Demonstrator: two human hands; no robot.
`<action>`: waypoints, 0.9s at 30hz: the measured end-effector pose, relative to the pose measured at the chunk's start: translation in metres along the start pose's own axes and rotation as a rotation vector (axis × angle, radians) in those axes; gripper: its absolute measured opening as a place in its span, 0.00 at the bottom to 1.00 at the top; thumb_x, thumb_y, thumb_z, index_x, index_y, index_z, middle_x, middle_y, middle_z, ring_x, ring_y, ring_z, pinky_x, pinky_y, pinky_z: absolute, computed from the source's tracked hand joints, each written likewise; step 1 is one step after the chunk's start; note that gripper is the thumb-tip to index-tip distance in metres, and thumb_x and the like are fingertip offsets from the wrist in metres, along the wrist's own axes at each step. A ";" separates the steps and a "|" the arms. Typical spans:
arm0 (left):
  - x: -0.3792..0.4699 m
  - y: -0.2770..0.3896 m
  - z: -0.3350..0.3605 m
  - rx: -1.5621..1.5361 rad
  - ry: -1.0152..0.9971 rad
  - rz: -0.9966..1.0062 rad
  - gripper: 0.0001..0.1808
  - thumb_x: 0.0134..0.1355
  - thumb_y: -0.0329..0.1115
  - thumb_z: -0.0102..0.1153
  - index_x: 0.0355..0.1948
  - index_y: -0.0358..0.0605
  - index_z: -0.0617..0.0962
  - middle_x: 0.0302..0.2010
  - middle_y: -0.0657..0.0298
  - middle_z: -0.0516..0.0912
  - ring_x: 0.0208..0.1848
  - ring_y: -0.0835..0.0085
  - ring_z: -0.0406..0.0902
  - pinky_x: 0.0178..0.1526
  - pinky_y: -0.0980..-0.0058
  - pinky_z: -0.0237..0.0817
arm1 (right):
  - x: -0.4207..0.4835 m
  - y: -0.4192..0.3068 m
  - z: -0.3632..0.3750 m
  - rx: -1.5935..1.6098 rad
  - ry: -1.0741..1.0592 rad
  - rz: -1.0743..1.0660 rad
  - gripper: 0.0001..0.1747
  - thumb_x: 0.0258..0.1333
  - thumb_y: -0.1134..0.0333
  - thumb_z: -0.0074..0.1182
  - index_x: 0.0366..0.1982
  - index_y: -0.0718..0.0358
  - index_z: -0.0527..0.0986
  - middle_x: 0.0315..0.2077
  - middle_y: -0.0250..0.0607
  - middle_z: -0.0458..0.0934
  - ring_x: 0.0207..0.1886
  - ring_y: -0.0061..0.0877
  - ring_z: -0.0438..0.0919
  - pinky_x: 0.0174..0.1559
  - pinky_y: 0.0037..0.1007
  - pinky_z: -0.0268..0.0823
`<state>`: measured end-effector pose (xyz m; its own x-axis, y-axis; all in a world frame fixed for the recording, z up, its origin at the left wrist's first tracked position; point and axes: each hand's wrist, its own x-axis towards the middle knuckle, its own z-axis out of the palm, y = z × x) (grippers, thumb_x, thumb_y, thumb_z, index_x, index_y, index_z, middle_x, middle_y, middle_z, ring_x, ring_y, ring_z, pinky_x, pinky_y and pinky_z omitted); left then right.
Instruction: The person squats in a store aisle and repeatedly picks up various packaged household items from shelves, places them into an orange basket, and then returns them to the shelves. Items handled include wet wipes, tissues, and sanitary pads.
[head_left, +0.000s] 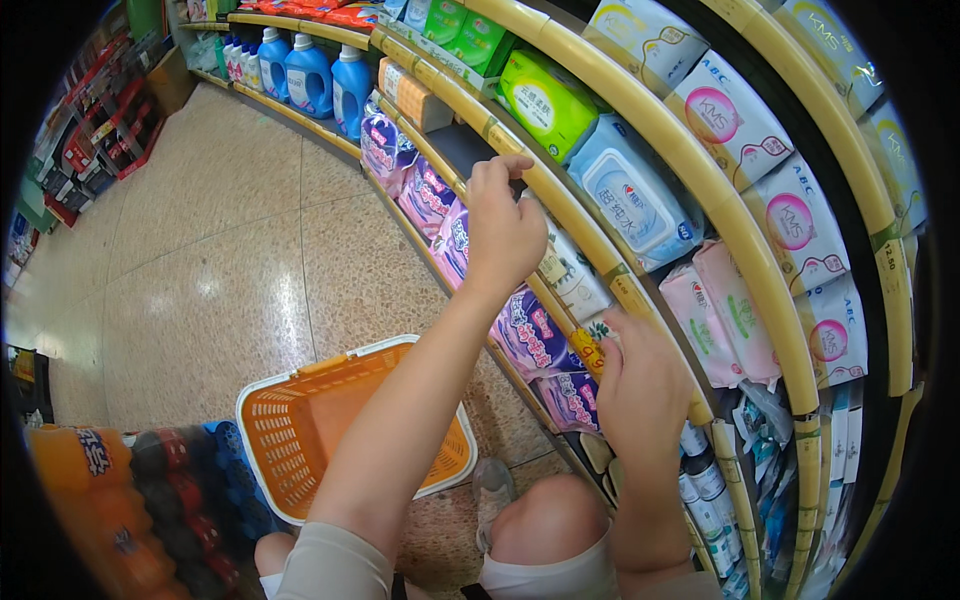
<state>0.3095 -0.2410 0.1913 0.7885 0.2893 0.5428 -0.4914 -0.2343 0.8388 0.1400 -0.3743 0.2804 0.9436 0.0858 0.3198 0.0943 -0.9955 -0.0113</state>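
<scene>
My left hand (506, 225) is over the second-lowest shelf, fingers bent and thumb apart, with nothing visible in it. Its fingertips are at the yellow shelf rail (487, 124); whether they touch it is unclear. Farther down the same shelf is my right hand (646, 379), thumb and forefinger at the end of a white pack with a green leaf print (602, 327). That hand hides whether it grips the pack. Between the hands lies another white leaf-print pack (581, 289). Purple-and-pink packs (529, 330) line the bottom shelf below.
An orange basket with a white rim (259, 480) stands on the speckled floor by my knees. Bundled orange drink bottles (112, 502) are at lower left. Blue detergent jugs (307, 79) stand farther along. Upper shelves hold a blue wipes pack (634, 199) and white KMS packs (724, 120).
</scene>
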 end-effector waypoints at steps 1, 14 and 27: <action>-0.004 0.001 -0.006 -0.013 -0.015 -0.023 0.21 0.55 0.18 0.49 0.51 0.36 0.78 0.49 0.50 0.77 0.49 0.58 0.76 0.52 0.67 0.70 | -0.003 0.001 -0.003 0.041 -0.106 0.029 0.20 0.63 0.71 0.57 0.57 0.61 0.77 0.59 0.43 0.79 0.56 0.43 0.81 0.50 0.41 0.76; -0.072 0.020 -0.100 -0.060 -0.271 -0.188 0.18 0.57 0.19 0.52 0.49 0.41 0.78 0.44 0.59 0.77 0.41 0.69 0.74 0.47 0.72 0.68 | 0.052 -0.001 0.029 -0.104 0.076 0.019 0.28 0.64 0.60 0.56 0.63 0.63 0.71 0.64 0.46 0.74 0.46 0.42 0.85 0.45 0.41 0.78; -0.214 0.096 -0.281 0.146 -0.554 -0.827 0.11 0.64 0.24 0.58 0.48 0.38 0.79 0.30 0.60 0.83 0.30 0.73 0.81 0.36 0.74 0.72 | -0.142 -0.186 0.009 0.289 -1.175 -1.203 0.11 0.46 0.63 0.63 0.34 0.57 0.81 0.28 0.40 0.86 0.35 0.36 0.86 0.31 0.48 0.75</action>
<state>-0.0106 -0.0645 0.1672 0.9408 -0.0513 -0.3351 0.3090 -0.2771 0.9098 -0.0085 -0.2013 0.2288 -0.0019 0.8410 -0.5410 0.8004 -0.3230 -0.5049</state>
